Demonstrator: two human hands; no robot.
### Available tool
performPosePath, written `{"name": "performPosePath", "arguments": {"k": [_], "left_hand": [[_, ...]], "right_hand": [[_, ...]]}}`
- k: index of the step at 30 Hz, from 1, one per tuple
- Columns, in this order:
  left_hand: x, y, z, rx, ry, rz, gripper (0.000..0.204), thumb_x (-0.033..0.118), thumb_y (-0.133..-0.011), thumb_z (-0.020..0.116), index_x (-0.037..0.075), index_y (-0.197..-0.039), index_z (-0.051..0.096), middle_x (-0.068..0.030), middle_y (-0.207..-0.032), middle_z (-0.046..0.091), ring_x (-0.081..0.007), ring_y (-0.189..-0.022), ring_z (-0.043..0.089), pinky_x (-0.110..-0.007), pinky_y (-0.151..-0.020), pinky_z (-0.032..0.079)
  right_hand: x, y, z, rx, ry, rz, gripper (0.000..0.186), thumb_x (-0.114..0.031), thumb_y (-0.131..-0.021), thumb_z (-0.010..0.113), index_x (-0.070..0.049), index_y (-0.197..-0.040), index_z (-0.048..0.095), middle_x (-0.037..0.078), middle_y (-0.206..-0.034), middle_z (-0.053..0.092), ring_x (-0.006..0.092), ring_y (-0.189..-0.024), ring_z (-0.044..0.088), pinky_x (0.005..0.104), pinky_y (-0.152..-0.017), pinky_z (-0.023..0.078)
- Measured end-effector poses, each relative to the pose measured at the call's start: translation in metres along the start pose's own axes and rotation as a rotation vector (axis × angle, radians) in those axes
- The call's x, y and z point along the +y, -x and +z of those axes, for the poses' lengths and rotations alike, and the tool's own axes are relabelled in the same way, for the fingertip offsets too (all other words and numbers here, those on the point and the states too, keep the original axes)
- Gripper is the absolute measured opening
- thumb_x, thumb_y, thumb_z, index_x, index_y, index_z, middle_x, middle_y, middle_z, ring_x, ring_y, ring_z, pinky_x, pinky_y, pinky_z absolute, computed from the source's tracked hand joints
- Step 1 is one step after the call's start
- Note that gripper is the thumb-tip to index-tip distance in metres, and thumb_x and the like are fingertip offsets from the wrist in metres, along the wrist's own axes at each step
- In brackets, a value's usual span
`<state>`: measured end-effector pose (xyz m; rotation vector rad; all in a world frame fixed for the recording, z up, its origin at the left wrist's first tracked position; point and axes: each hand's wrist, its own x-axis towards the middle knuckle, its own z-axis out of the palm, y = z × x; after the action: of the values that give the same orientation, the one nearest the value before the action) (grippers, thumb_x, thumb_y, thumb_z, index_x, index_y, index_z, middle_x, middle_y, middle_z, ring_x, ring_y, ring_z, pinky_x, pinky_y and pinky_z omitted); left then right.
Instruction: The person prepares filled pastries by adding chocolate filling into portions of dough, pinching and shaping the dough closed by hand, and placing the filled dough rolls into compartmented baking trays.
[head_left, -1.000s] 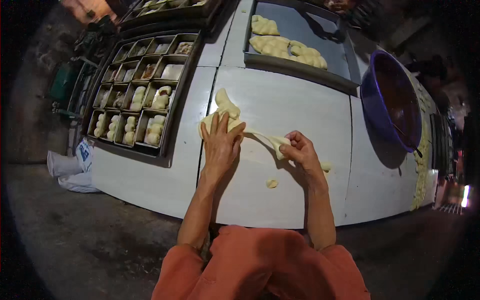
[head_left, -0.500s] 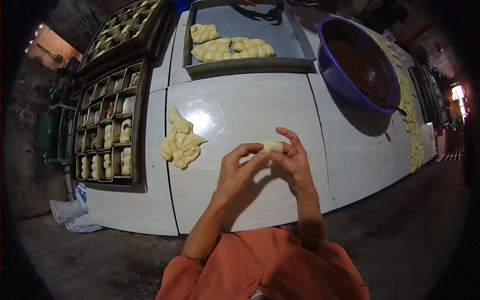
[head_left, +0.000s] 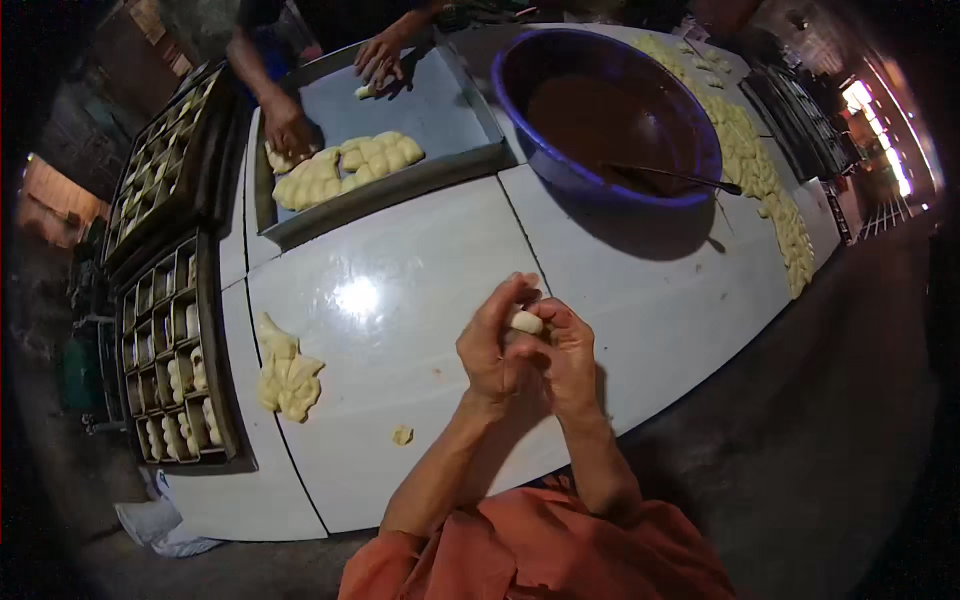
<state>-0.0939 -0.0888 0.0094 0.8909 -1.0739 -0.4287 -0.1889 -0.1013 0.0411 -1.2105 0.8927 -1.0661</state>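
My left hand [head_left: 490, 350] and my right hand [head_left: 570, 360] are cupped together over the white tiled table [head_left: 390, 270], fingers closed around a small pale piece of dough [head_left: 525, 321]; some fingertips are hidden. To their left lies a loose lump of dough [head_left: 289, 378], with a small scrap of dough [head_left: 403, 435] nearer me.
A co-worker's hands [head_left: 285, 130] are at a metal tray [head_left: 445, 155] holding dough slabs [head_left: 380, 155]. A purple basin [head_left: 700, 150] of brown liquid with a long utensil stands at back right, braided dough [head_left: 790, 250] beyond it. Divided baking tins [head_left: 215, 330] line the left.
My hands left the large dough lump and came together around the small piece, now raised closer to each other. The co-worker's hands have come into the tray. The view has turned rightward.
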Motion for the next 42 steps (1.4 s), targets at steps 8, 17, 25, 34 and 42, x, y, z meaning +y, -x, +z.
{"name": "performPosePath", "arguments": {"k": [8, 17, 25, 34, 42], "left_hand": [[-0.016, -0.013, 0.054, -0.175, 0.208, -0.336, 0.106, 0.037, -0.084, 0.08, 0.009, -0.158, 0.009, -0.0248, -0.139, 0.052, -0.0253, -0.111, 0.064, -0.035, -0.094, 0.053], [-0.008, -0.033, 0.009, -0.176, -0.099, -0.656, 0.037, 0.016, -0.096, 0.065, -0.003, -0.128, 0.06, -0.0174, -0.111, 0.07, -0.0212, -0.093, 0.07, -0.032, -0.08, 0.057], [-0.008, -0.037, 0.006, -0.315, -0.161, -0.779, 0.036, 0.024, -0.097, 0.065, 0.0, -0.124, 0.065, -0.0134, -0.107, 0.072, -0.0206, -0.093, 0.07, -0.034, -0.082, 0.055], [-0.018, -0.054, 0.045, -0.068, 0.478, -0.836, 0.049, 0.041, -0.103, 0.051, 0.003, -0.134, 0.058, -0.0116, -0.124, 0.065, -0.0224, -0.113, 0.062, -0.038, -0.096, 0.05], [-0.022, -0.026, -0.033, 0.239, 0.383, -0.931, 0.028, 0.024, -0.096, 0.067, 0.002, -0.113, 0.067, -0.0059, -0.096, 0.071, -0.0158, -0.085, 0.069, -0.029, -0.08, 0.056]], "right_hand": [[-0.05, -0.081, -0.063, -0.042, -0.458, 0.028, 0.021, -0.015, -0.093, 0.069, -0.006, -0.11, 0.061, 0.006, -0.096, 0.066, 0.012, -0.087, 0.065, 0.0271, -0.075, 0.055], [-0.05, -0.272, -0.167, -0.392, 1.134, 0.058, 0.025, -0.021, -0.086, 0.067, -0.007, -0.106, 0.067, 0.012, -0.097, 0.07, 0.0251, -0.09, 0.066, 0.0393, -0.077, 0.05], [-0.066, -0.255, -0.155, -0.506, 0.327, 0.279, 0.025, -0.027, -0.089, 0.069, -0.005, -0.099, 0.065, 0.008, -0.086, 0.068, 0.016, -0.08, 0.066, 0.0278, -0.067, 0.05], [-0.052, -0.165, -0.072, -0.333, -0.254, 0.172, 0.023, -0.021, -0.095, 0.066, -0.006, -0.106, 0.054, 0.008, -0.088, 0.067, 0.0142, -0.071, 0.067, 0.0261, -0.058, 0.056], [0.0, -0.1, -0.032, -0.362, -0.208, 0.271, 0.03, -0.011, -0.09, 0.065, -0.007, -0.118, 0.055, 0.005, -0.11, 0.062, 0.014, -0.104, 0.061, 0.0306, -0.094, 0.049]]}}
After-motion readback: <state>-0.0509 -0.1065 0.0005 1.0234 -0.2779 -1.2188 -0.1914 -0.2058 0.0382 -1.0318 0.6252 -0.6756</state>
